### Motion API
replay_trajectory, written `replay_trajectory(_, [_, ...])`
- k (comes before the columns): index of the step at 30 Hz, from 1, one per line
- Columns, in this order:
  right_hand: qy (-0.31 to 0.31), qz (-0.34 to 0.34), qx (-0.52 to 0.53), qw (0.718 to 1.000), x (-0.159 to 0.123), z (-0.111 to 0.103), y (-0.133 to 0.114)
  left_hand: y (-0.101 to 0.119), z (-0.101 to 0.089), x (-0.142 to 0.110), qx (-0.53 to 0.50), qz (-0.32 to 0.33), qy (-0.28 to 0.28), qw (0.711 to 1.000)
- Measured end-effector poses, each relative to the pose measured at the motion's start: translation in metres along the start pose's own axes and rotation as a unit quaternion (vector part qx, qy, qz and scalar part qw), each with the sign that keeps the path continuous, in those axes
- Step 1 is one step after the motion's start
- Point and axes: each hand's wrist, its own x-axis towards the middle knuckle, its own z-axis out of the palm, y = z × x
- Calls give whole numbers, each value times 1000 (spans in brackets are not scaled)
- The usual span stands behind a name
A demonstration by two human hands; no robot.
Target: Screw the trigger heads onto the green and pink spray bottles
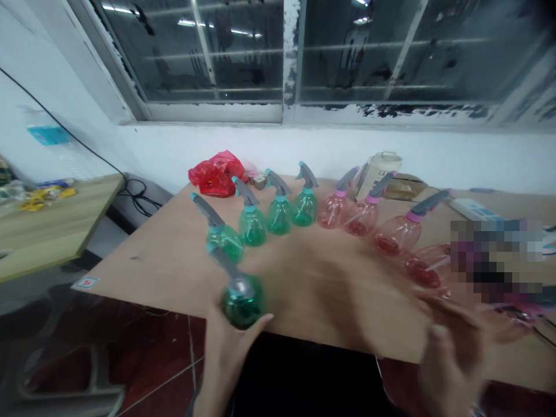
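Note:
My left hand (237, 341) is wrapped around the lower body of a green spray bottle (244, 301) with a grey trigger head, at the table's front edge. The bottle is slightly blurred. Beyond it, more green spray bottles (252, 226) stand in a curved row. Pink spray bottles (360, 215) with grey heads carry the curve on to the right. Blurred by motion, my right hand (452, 353) is at the front right, thumb apart from the fingers and nothing seen between them. It is nearest to the pink bottles lying or standing at the right end.
A red plastic bag (218, 174), a white canister (380, 174) and a cardboard box (405, 186) sit along the back of the wooden table (156, 260). A pixelated patch hides part of the right side. Another table (52, 226) stands at left, with a black cable (139, 197) beside it.

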Motion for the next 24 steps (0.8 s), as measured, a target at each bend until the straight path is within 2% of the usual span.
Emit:
replay_trajectory(5, [-43,0,35,998,62,86,-26,39,72,-16,-110,86,-122,983])
replay_trajectory(8, [-53,8,54,997,87,111,-29,57,104,-25,-157,107,-193,963])
replay_trajectory(11, [-55,46,72,995,96,112,-24,62,118,-35,-184,102,-265,941])
replay_trajectory(15, [-63,79,72,992,97,103,-16,55,119,-37,-227,117,-347,903])
replay_trajectory(18, [-80,69,72,992,98,100,-14,51,115,-29,-245,123,-370,888])
replay_trajectory(24, [-144,33,95,984,117,97,-22,53,109,-14,-193,153,-383,890])
